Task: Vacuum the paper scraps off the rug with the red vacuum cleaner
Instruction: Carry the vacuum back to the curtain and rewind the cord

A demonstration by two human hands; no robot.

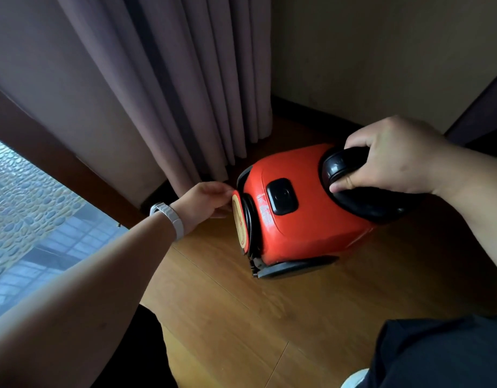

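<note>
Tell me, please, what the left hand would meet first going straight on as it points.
The left hand would meet the yellow-faced side wheel of the red vacuum cleaner, apparently almost touching it.

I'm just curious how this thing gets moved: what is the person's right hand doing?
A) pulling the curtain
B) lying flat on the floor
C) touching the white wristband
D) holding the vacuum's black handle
D: the right hand curls fingers and thumb round the black handle on the red vacuum cleaner.
</note>
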